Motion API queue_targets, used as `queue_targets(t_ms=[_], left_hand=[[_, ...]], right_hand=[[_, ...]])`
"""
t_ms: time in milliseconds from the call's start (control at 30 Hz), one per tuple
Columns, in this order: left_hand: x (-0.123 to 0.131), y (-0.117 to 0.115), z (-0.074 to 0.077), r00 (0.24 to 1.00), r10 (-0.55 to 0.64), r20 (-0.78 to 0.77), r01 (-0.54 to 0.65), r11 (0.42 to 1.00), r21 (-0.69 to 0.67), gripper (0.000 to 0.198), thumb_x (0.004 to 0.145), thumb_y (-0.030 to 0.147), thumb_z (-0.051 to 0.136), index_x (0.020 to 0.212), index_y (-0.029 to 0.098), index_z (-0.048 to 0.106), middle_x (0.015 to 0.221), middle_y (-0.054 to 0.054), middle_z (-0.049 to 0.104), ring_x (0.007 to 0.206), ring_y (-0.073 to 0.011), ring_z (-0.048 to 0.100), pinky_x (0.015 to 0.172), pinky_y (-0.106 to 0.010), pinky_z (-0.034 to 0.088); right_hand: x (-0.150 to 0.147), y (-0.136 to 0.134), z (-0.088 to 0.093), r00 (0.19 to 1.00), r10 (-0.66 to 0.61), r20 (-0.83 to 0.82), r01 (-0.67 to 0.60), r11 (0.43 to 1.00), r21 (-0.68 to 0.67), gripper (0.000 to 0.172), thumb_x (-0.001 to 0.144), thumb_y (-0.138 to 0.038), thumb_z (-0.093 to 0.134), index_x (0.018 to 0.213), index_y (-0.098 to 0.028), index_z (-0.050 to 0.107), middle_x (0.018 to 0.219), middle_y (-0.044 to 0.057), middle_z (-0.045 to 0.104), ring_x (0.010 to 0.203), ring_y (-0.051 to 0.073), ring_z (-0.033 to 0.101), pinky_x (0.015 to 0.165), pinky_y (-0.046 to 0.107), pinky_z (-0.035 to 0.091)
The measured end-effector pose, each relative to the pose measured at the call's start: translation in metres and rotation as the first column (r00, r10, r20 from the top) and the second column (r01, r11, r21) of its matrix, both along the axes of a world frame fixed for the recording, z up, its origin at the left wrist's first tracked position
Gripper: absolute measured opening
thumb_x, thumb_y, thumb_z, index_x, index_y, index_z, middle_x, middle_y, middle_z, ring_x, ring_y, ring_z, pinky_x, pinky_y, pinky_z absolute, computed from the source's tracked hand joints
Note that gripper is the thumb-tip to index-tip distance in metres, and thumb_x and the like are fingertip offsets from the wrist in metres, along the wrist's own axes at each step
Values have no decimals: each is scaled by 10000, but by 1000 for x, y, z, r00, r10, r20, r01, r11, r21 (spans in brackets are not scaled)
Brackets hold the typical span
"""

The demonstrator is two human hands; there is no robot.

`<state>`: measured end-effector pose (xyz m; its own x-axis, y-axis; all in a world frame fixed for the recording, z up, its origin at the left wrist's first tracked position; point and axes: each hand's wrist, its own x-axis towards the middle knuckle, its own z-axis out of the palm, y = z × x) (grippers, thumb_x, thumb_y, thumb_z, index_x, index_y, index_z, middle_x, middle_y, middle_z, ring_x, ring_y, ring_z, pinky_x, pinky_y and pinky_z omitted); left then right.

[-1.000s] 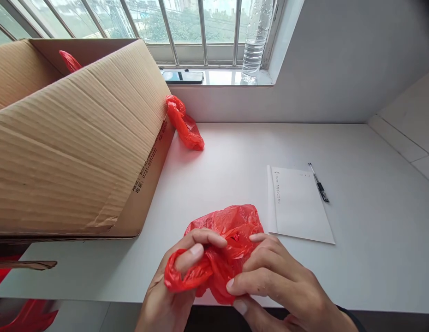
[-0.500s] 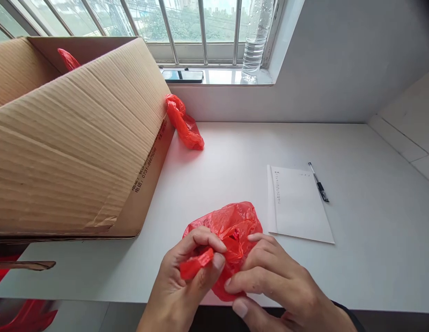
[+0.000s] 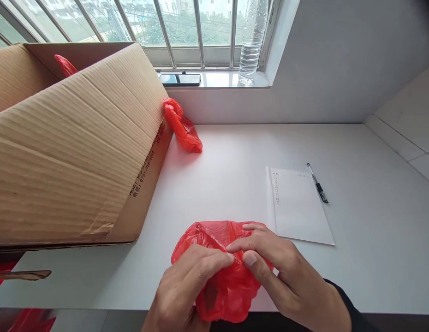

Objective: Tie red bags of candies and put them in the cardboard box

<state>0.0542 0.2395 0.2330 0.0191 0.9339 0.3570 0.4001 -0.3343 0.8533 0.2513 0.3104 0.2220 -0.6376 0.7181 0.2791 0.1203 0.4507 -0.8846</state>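
Observation:
A crumpled red plastic bag (image 3: 231,295) bulges up at the front edge of the desk, between my two hands. My left hand (image 3: 190,286) grips it from the left, thumb and forefinger over its top and the other fingers partly hidden underneath. From the right, my right hand (image 3: 283,272) reaches across with fingers stretched and thumb apart. Its forefinger tip rests on the top of the bag, close to the left fingertips. Whatever the bag contains is hidden.
A large open cardboard box (image 3: 79,170) fills the left side. Another red bag (image 3: 183,127) lies against its corner. Papers (image 3: 299,203) and a black pen (image 3: 318,184) lie to the right. On the windowsill are a phone (image 3: 180,80) and a water bottle (image 3: 251,50).
The bag has been turned and spread wider towards me. My left hand has rolled over it, and the red strip between its fingers no longer shows. My right hand has risen and opened out.

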Motion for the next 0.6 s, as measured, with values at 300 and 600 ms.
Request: queue_targets(t_ms=[300,600], left_hand=[[-9,-3,-17,963,73,-260,-10,971,237,300,913,20,654,1185,147,642,1126,-72,622,1014,-138,652,819,-209,571],[-7,-15,-17,938,155,-311,-86,971,224,347,926,0,622,1228,160,682,1222,-82,669,1122,-180,653,914,-295,557]], right_hand=[[-2,12,-2,972,231,46,-200,912,-358,323,1014,-218,528,1311,-303,621,1035,-21,737,919,141,687,861,268,538],[5,13,-3,995,-5,99,34,957,-287,131,1016,-255,538,1064,-282,657,1038,-8,702,981,146,650,916,282,492]])
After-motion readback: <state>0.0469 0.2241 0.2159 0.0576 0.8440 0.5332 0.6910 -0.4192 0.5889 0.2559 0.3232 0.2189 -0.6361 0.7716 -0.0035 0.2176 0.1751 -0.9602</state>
